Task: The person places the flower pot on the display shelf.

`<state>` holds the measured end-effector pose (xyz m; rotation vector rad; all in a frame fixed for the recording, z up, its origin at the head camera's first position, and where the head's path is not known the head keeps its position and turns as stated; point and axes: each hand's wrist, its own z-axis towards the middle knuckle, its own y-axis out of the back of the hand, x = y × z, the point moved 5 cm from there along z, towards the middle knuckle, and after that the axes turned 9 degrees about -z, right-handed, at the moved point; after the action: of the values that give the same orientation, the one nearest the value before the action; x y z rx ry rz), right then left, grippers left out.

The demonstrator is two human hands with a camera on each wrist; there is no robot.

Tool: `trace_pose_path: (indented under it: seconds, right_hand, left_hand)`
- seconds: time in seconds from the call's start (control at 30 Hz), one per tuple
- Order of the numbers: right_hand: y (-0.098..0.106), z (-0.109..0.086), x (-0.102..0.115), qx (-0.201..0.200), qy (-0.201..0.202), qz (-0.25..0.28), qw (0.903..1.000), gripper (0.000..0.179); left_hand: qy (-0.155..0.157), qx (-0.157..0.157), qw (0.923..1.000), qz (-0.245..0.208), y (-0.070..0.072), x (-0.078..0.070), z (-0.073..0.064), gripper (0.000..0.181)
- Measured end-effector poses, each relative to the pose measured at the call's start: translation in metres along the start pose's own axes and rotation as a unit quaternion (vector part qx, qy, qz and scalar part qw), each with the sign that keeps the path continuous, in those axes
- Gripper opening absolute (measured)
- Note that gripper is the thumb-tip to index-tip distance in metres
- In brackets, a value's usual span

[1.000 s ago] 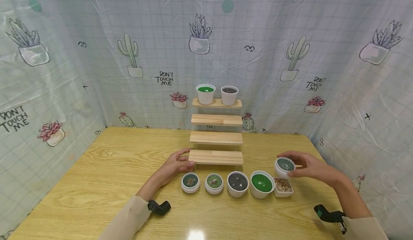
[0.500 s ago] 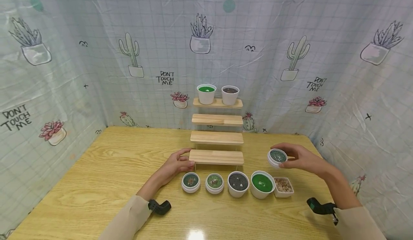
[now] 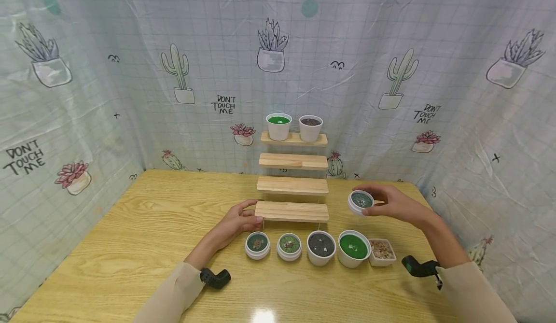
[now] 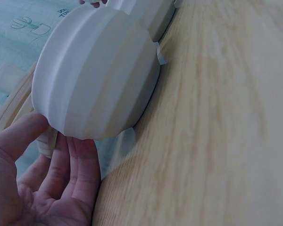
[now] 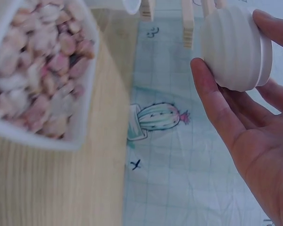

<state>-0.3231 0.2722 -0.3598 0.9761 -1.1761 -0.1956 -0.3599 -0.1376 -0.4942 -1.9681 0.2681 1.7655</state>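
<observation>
Curtain [image 3: 330, 33], creased fabric: hanging behind everything, its printed cacti being cut off at the upper edge.

Bench [image 3: 108, 226], yellowish wood grain: running out of the head view at the bottom.

Rack [image 3: 292, 186], four round-cornered wooden shelves: rising in steps, its thin supports barely showing.

Left hand [image 3: 238, 222]: its grip is pinching the left end of the lowest shelf [image 3: 292, 212]; in the left wrist view a ribbed white pot is partly hiding the fingertips.

Right hand [image 3: 393, 204]: its grip is clamping a shallow white pot [image 3: 355, 208] between thumb and fingers, holding it aloft to the right of the lowest shelf.

Deep white pots, smooth, tapering: green-filled [image 3: 279, 129] and grey-brown-filled [image 3: 310, 131], standing on the top shelf; dark grey-filled [image 3: 320, 249] and green-filled [image 3: 354, 250], standing on the bench.

Square white dish [image 3: 382, 262]: holding pinkish, irregular stone chips [image 3: 381, 249].

Shallow round pots, dark green-filled [image 3: 257, 246] and mottled green-filled [image 3: 289, 248]: sitting left of the deep pair.

Held pot's dark green, rough-looking filling: showing from above, the right wrist view giving only ribbed sides.
</observation>
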Motion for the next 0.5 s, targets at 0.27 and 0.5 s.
trace_pose_path:
  seconds: [0.27,0.5]
  right_hand:
    - [0.003,0.014,0.010,-0.006,-0.010,-0.022,0.9997,0.063]
    - [0.000,0.026,0.016,0.004,-0.003,-0.023,0.9997,0.061]
  left_hand:
    - [0.001,-0.007,1.0000,-0.004,0.000,-0.001,-0.002,0.080]
    - [0.001,-0.003,1.0000,-0.001,0.000,-0.003,-0.002,0.079]
